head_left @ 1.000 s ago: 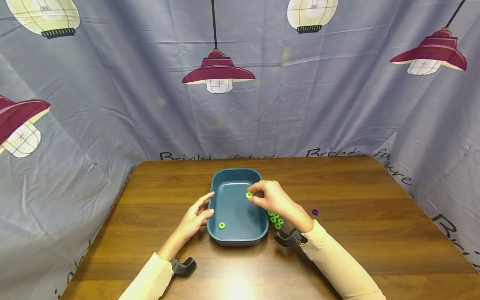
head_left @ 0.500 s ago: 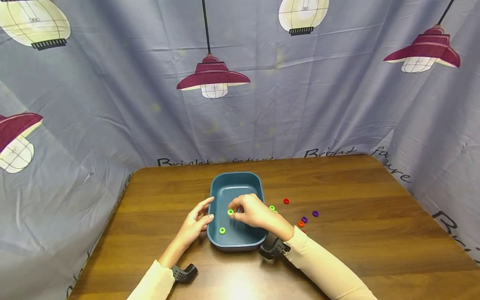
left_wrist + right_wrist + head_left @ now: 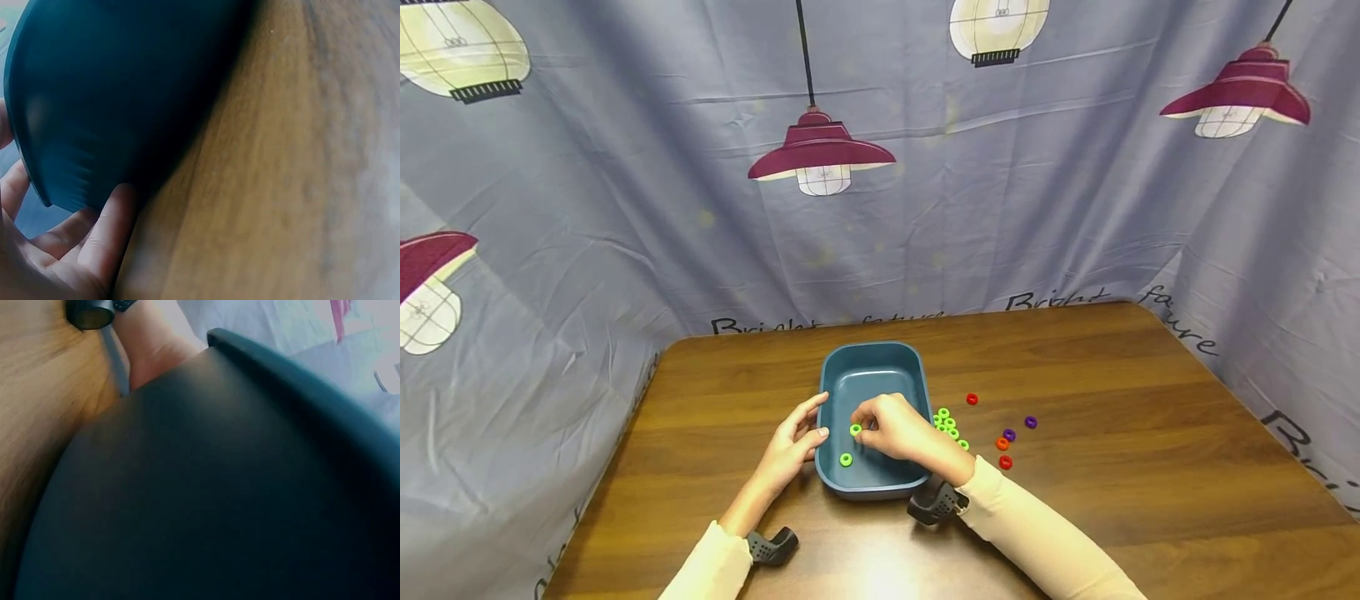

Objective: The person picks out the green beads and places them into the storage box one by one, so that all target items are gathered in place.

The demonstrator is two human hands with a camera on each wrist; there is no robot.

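Observation:
A dark teal rectangular tub (image 3: 880, 381) stands on the table. My right hand (image 3: 889, 425) is over the inside of the tub and pinches a small green ring (image 3: 856, 430) between thumb and fingers. Another green ring (image 3: 846, 459) lies on the tub floor, close to the front left corner. My left hand (image 3: 799, 432) rests against the tub's left side, its fingers fairly straight. In the left wrist view, fingers (image 3: 115, 228) touch the tub's outer wall. The right wrist view is mostly filled by the tub's wall (image 3: 187, 487), which hides my right fingers and the ring.
Several green rings (image 3: 952, 432) lie in a group just right of the tub. Further right are a red ring (image 3: 972, 399), another red ring (image 3: 1005, 462), an orange ring (image 3: 1002, 443) and two purple rings (image 3: 1031, 422). A patterned curtain (image 3: 880, 242) hangs behind the wooden table (image 3: 1120, 400).
My right hand has moved left and toward me over the tub, carrying the green ring lower, near the other one. Rings right of the tub have come into view. My left hand stays at the tub.

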